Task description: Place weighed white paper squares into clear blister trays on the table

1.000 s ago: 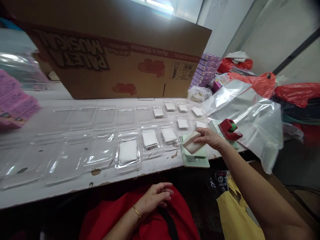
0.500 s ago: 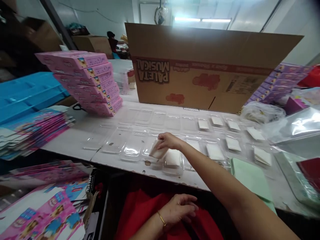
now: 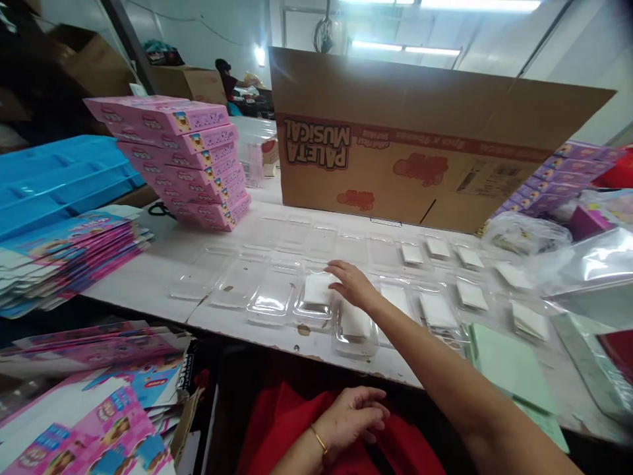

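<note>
Over the front row of clear plastic trays [image 3: 271, 298] reaches my right hand [image 3: 350, 284], fingers parted and holding nothing. Its fingertips are at the right edge of a white folded pad [image 3: 317, 289] that lies in one tray; whether they touch it I cannot tell. Just below the hand, another tray holds a similar white pad [image 3: 355, 323]. My left hand [image 3: 353, 412], with a gold bracelet at the wrist, hovers or rests above red cloth [image 3: 274, 422] below the table edge; its fingers are loosely bent, apart and empty.
A large cardboard box [image 3: 376, 171] stands behind the trays. Pink boxes [image 3: 198, 165] are stacked at the left, near printed cartons [image 3: 64, 264] and blue bins [image 3: 59, 175]. Light green sheets [image 3: 514, 369] lie by my right forearm. A co-worker [image 3: 227, 79] is far behind.
The white pad that my right hand held tilted now lies flat in a tray. The fingers have let go and moved slightly right. My left hand stays nearly still; the view has shifted a little.
</note>
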{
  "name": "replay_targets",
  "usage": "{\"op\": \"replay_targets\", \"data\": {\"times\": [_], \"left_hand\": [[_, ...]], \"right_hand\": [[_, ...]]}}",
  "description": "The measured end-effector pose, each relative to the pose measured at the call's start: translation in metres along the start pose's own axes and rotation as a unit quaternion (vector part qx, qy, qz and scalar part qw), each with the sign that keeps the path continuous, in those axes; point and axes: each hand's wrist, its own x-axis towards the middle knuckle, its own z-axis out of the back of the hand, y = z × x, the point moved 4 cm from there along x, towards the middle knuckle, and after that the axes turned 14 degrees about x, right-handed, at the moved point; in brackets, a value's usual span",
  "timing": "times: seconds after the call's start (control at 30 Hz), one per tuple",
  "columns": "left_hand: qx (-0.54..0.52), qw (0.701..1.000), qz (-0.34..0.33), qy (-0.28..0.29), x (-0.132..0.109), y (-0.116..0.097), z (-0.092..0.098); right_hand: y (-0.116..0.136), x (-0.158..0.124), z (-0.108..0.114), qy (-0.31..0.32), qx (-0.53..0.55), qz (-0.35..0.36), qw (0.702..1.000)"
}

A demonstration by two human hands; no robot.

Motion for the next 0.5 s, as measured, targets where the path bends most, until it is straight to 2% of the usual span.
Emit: {"op": "replay_targets", "data": {"times": [0.1,0.2,0.27,0.33,0.4,0.47,0.5], "left_hand": [[0.014,0.999,0.009,0.033,0.004,-0.003,-0.009],[0.044,0.995,0.028,0.088,0.010,-0.003,-0.027],[0.067,0.990,0.049,0.115,0.019,-0.001,-0.040],[0.089,0.984,0.071,0.140,0.031,0.001,-0.055],[0.114,0.977,0.090,0.157,0.042,0.002,-0.072],[0.141,0.970,0.109,0.165,0.049,0.004,-0.087],[0.152,0.967,0.116,0.168,0.051,0.005,-0.094]], "right_hand": [[-0.007,-0.091,0.027,-0.116,-0.004,0.014,0.993],[-0.027,-0.214,0.053,-0.214,-0.007,-0.080,0.974],[-0.043,-0.307,0.074,-0.298,-0.020,-0.176,0.938],[-0.057,-0.406,0.101,-0.410,-0.049,-0.297,0.861],[-0.062,-0.505,0.125,-0.514,-0.091,-0.408,0.749],[-0.059,-0.589,0.137,-0.569,-0.123,-0.484,0.653],[-0.057,-0.622,0.138,-0.580,-0.130,-0.513,0.619]]}}
